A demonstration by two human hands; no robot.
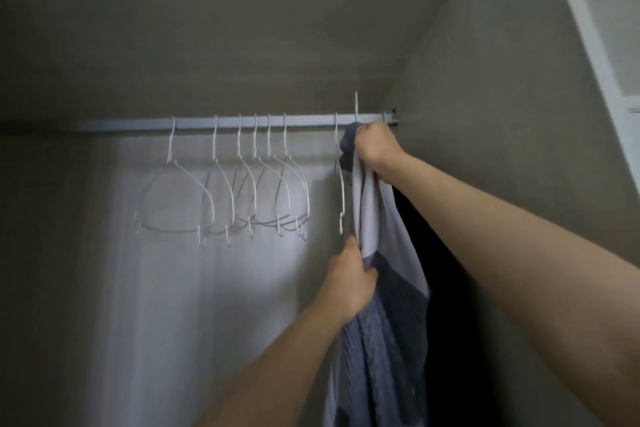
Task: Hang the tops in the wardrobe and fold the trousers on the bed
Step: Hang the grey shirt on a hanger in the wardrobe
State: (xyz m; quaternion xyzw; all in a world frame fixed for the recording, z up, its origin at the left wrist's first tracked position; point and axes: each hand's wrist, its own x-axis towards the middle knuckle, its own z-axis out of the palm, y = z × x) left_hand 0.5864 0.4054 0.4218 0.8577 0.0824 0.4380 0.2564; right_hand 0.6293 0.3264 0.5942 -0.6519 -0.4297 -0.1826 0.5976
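- Right hand (372, 146) grips the grey-and-white top (388, 288) at its collar, just under the wardrobe rail (277, 122).
- Left hand (349, 282) pinches the top's fabric lower down.
- Empty white hangers (225, 194) hang left along the rail.

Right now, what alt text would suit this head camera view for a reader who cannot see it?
A person's right hand holds a grey and white top up at the wardrobe rail while the left hand grips it lower down. Empty white hangers hang to the left.
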